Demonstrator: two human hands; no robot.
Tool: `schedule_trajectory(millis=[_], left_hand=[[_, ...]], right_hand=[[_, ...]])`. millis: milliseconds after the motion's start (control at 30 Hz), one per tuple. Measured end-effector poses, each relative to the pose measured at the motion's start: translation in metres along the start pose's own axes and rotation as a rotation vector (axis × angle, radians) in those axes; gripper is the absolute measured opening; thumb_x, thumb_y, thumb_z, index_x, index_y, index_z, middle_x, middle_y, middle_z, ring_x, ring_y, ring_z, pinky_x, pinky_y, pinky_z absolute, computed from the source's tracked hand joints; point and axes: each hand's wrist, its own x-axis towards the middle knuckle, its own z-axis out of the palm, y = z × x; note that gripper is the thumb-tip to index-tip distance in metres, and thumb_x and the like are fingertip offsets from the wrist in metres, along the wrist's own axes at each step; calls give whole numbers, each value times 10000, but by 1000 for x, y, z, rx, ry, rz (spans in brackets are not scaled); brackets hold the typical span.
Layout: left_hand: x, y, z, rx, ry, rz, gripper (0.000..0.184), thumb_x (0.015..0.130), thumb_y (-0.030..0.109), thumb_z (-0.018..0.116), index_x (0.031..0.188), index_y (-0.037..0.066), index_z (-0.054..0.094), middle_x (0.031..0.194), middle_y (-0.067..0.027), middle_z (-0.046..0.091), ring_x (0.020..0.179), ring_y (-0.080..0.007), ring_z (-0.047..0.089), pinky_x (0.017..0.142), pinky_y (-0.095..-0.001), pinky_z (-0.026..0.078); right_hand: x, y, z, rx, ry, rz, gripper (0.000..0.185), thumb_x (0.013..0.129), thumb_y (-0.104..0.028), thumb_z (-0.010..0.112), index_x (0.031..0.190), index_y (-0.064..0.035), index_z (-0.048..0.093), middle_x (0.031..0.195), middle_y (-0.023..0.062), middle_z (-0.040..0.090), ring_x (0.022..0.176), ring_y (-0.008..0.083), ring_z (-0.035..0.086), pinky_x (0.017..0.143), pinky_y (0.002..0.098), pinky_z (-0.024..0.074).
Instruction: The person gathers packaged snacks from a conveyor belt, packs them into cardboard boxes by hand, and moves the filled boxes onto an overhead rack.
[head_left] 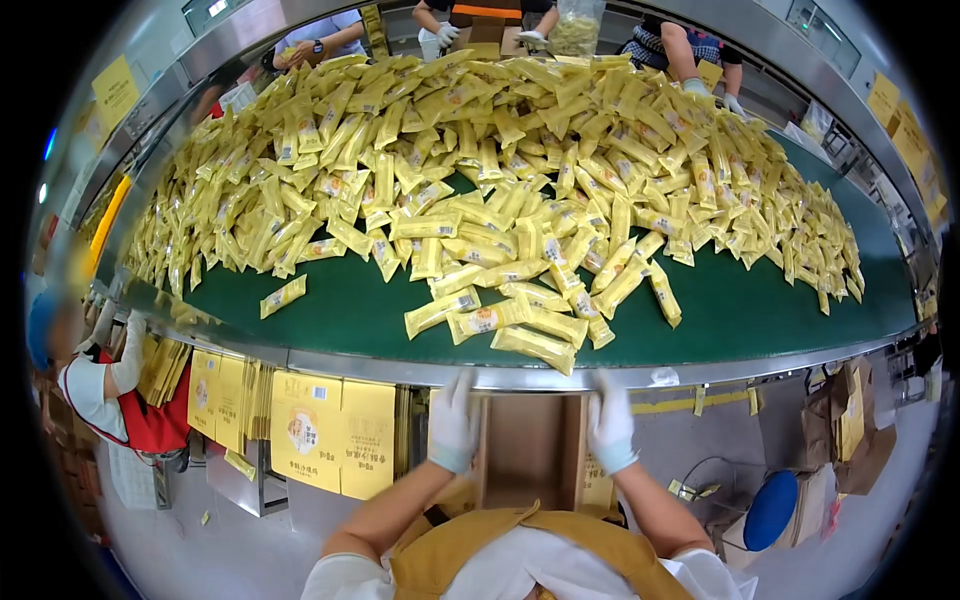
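An open cardboard box (532,490) sits in front of my body, below the metal edge of the conveyor; the part of its inside that I see is bare brown card. My left hand (455,428), in a white glove, is at the box's left side, fingers stretched toward the conveyor edge and slightly blurred. On the box's right side is my gloved right hand (610,422), its fingers also extended and blurred. Whether either palm presses on the box I cannot tell. Just beyond the hands, yellow wrapped snack packets (535,347) lie on the green belt (400,340).
A large heap of the same packets (480,150) covers the belt's far side. Folded yellow cartons (333,430) stand at left, near a person in a red apron (160,410). A blue stool (770,510) is at right. Several people work across the belt.
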Motion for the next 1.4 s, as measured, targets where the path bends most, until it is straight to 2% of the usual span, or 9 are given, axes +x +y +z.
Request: schedule_trajectory(millis=[100,200,300,667,867,1000,1100,1267,1400], left_hand=[[77,-26,7,27,17,358,582,829,191,760,1361,62,564,1337,-166,582,1234,-387,533,1050,-482,422],[138,-14,14,253,-355,372,824,716,536,791,1426,208,529,1494,-147,465,1401,-423,363,1134,-615,273],[164,-19,42,447,-504,351,982,601,750,747,1450,322,503,1582,-127,373,1475,-460,222,1148,-710,142],[153,-54,28,313,-499,466,751,783,632,687,1425,274,533,1386,-123,561,1294,-325,493,1134,-521,286],[134,-65,3,129,-522,403,691,847,340,730,1438,75,489,1235,-151,626,1193,-320,561,1130,-493,336],[148,-31,-11,-57,-586,280,633,833,200,748,1412,92,517,1162,-138,646,1131,-313,599,1042,-416,435],[167,14,2,-287,-684,369,571,823,205,762,1355,113,574,1212,-115,647,1125,-323,615,978,-396,487],[168,31,76,84,-919,696,466,826,250,757,1253,120,622,1166,-122,645,1110,-303,626,959,-411,499],[168,33,68,216,-1004,654,416,832,272,746,1211,135,640,1131,-121,637,1086,-295,628,951,-413,501]], right_hand=[[84,-1,-21,-63,-60,-184,632,820,-237,783,1370,-57,527,1334,212,525,1227,410,495,1042,469,414],[138,-12,-3,-172,-481,-174,1058,597,-588,863,1492,-227,430,1564,258,293,1417,528,292,1142,602,285],[158,-25,31,-545,-624,-208,1133,561,-697,806,1539,-314,379,1643,234,133,1455,554,193,1091,732,234],[165,24,22,-384,-475,-372,837,682,-539,777,1439,-289,523,1503,174,402,1382,487,349,1075,552,373],[133,25,-16,-345,-462,-378,776,729,-578,753,1402,-246,555,1471,127,459,1396,442,353,1092,567,357],[118,69,-14,50,-305,-240,555,938,-369,622,1407,-88,525,1460,203,469,1366,429,419,1121,484,362],[116,67,-12,36,-230,-94,449,931,-171,615,1337,1,528,1336,234,550,1266,430,499,1086,428,408],[134,52,-27,-276,-400,89,489,861,-130,682,1318,-20,543,1165,197,619,1101,392,583,955,433,487],[149,32,-49,-80,-88,13,445,849,-154,704,1259,-20,595,1042,196,635,979,390,613,876,442,502]])
